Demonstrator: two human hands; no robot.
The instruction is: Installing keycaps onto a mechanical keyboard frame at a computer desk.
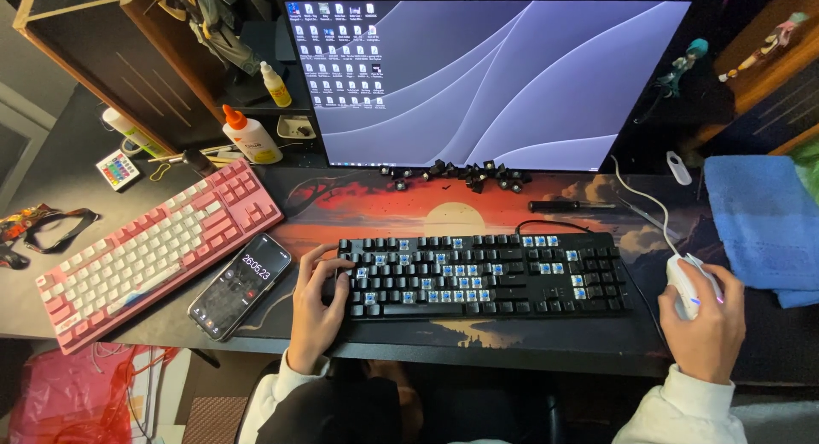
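Here the left hand (pixel 317 301) lies with fingers spread on the left end of the black keyboard (pixel 482 275), which has many keys missing. The right hand (pixel 706 318) wraps around a white mouse (pixel 685 284), just right of it.

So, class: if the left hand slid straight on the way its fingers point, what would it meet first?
The left hand already rests on the black keyboard; straight on, it probably meets that keyboard's left-end keys.

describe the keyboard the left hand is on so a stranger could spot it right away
Start at the big monitor and drop to the sunset desk mat below it. The black keyboard lies there, left hand on its left end. Unlike the pink keyboard beside it, many caps are off, baring blue switches.
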